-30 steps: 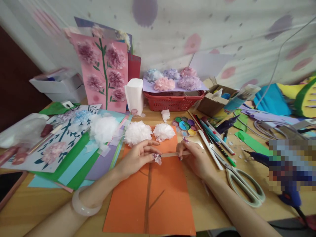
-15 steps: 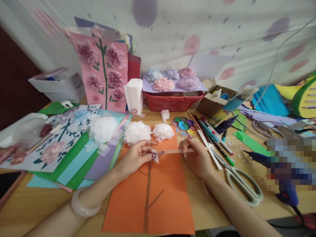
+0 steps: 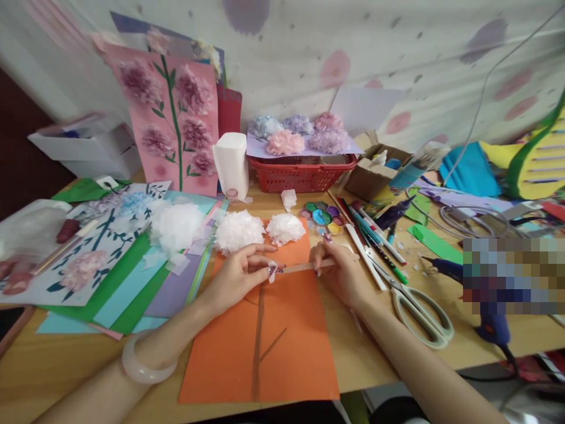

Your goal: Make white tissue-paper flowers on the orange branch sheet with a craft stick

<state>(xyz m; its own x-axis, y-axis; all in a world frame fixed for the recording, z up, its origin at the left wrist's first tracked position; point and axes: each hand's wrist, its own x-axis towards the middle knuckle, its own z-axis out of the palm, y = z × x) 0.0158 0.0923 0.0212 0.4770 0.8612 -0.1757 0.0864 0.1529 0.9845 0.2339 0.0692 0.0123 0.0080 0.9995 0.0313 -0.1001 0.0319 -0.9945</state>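
Note:
My left hand [image 3: 241, 277] and my right hand [image 3: 339, 274] hold a thin brown paper strip [image 3: 302, 268] between them, one end pinched in each. A small white backing flap peels off at the left fingertips. The strip hovers over an orange sheet [image 3: 282, 330] that carries a brown stem with a side branch. Two white tissue flowers [image 3: 260, 229] lie at the sheet's far edge. A pale bangle [image 3: 143, 368] circles my left wrist.
Scissors [image 3: 415, 306] and several pens [image 3: 375, 241] lie to the right. A paint palette [image 3: 322, 215], a red basket [image 3: 304, 174], a pink flower picture [image 3: 170, 121], coloured paper sheets [image 3: 132, 282] and a blue glue gun [image 3: 489, 321] surround the work.
The camera has tilted, shifting the scene up and left. Both hands still hold the strip, with the white backing peeled slightly at the left end.

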